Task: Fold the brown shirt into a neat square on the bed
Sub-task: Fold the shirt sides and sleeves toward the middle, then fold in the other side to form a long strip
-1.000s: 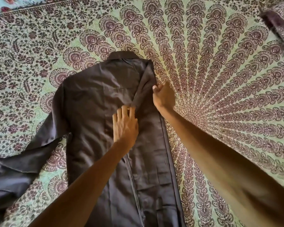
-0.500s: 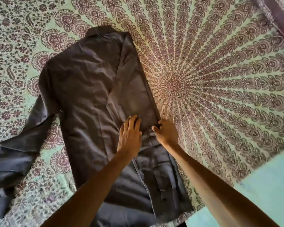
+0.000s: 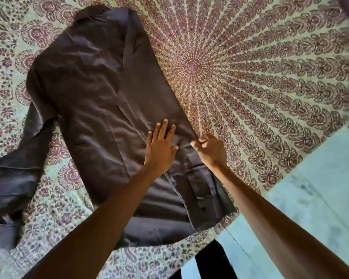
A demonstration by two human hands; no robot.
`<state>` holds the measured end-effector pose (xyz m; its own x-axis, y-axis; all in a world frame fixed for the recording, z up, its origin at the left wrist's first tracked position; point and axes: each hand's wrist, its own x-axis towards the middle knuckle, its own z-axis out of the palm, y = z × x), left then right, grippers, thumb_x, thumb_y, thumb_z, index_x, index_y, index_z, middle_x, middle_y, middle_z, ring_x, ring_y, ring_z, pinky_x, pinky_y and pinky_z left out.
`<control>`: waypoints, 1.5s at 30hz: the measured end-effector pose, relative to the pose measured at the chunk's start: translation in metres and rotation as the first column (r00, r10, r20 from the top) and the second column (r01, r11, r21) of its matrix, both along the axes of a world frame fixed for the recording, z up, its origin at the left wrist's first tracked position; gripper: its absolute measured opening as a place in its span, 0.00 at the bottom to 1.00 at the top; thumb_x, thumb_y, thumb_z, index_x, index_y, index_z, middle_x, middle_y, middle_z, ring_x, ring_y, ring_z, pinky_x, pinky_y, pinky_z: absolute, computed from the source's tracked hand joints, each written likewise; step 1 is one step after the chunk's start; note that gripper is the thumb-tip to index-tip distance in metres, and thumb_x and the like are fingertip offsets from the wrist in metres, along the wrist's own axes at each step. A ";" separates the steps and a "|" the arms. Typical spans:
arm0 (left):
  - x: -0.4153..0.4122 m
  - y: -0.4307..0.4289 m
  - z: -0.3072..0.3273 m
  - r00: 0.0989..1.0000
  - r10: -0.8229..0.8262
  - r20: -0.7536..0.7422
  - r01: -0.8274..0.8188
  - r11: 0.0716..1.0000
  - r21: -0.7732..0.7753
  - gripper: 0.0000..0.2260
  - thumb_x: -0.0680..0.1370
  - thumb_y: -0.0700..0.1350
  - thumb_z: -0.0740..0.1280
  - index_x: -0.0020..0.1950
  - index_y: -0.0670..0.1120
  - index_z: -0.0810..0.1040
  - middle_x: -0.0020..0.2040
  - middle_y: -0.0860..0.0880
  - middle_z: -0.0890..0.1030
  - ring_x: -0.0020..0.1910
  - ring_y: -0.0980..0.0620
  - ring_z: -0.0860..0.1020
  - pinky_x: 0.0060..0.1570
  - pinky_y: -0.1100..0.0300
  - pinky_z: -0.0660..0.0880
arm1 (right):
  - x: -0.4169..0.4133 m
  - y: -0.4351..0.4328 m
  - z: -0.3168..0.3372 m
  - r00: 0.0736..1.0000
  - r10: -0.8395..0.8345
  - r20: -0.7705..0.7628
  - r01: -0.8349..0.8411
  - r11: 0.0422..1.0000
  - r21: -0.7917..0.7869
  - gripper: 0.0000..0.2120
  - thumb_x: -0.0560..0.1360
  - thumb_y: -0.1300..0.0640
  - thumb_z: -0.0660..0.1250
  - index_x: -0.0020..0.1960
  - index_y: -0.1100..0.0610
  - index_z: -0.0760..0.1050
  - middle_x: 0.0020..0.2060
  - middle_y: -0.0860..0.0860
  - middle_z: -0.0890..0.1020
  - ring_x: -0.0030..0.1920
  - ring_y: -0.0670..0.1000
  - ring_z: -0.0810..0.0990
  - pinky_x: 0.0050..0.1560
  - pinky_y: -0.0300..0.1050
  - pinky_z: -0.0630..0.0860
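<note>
Across the patterned bed, the brown shirt is laid lengthwise, collar upper left; left hand is pressed flat, right hand is pinched on the folded right edge.

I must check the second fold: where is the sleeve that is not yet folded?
In the head view the loose sleeve lies spread over the bedspread at the far left, away from both hands.

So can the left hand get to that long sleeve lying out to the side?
Probably yes. The left hand lies flat on the brown shirt, and nothing lies between it and the spread sleeve.
</note>
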<state>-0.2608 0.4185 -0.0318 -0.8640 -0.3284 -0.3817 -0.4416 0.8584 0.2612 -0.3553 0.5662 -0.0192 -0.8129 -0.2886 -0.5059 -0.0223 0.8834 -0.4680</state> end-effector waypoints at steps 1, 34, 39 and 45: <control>-0.001 0.000 -0.001 1.000 0.006 -0.006 -0.006 1.000 -0.006 0.31 0.79 0.52 0.62 0.79 0.50 0.53 0.80 0.47 0.50 0.78 0.43 0.50 0.75 0.43 0.53 | 0.001 0.005 -0.001 0.999 0.026 0.029 -0.026 0.999 0.018 0.17 0.71 0.42 0.70 0.50 0.55 0.79 0.47 0.54 0.85 0.47 0.56 0.83 0.45 0.46 0.77; 0.004 0.008 0.023 0.983 0.170 -0.072 -0.175 0.983 -0.061 0.27 0.75 0.49 0.68 0.72 0.48 0.65 0.74 0.45 0.61 0.70 0.42 0.65 0.65 0.46 0.68 | 0.006 0.036 0.019 0.928 0.351 -0.124 -0.356 0.934 -0.015 0.07 0.73 0.56 0.72 0.48 0.55 0.76 0.42 0.50 0.82 0.38 0.47 0.78 0.37 0.38 0.71; -0.002 -0.060 0.014 0.966 0.243 -0.084 -0.239 0.969 0.064 0.23 0.76 0.47 0.66 0.71 0.46 0.69 0.70 0.46 0.67 0.66 0.42 0.70 0.60 0.44 0.73 | 0.000 -0.027 0.020 0.895 0.427 -0.130 -0.431 0.903 0.003 0.07 0.74 0.59 0.68 0.51 0.52 0.80 0.45 0.52 0.83 0.42 0.52 0.81 0.37 0.38 0.68; 0.017 -0.134 0.027 0.866 0.419 -0.273 -0.399 0.908 0.127 0.14 0.75 0.41 0.66 0.60 0.46 0.77 0.58 0.44 0.76 0.53 0.42 0.78 0.52 0.49 0.76 | 0.016 -0.110 0.023 0.872 0.464 -0.155 -0.469 0.883 0.008 0.07 0.75 0.55 0.66 0.52 0.51 0.79 0.46 0.52 0.85 0.48 0.54 0.83 0.43 0.42 0.72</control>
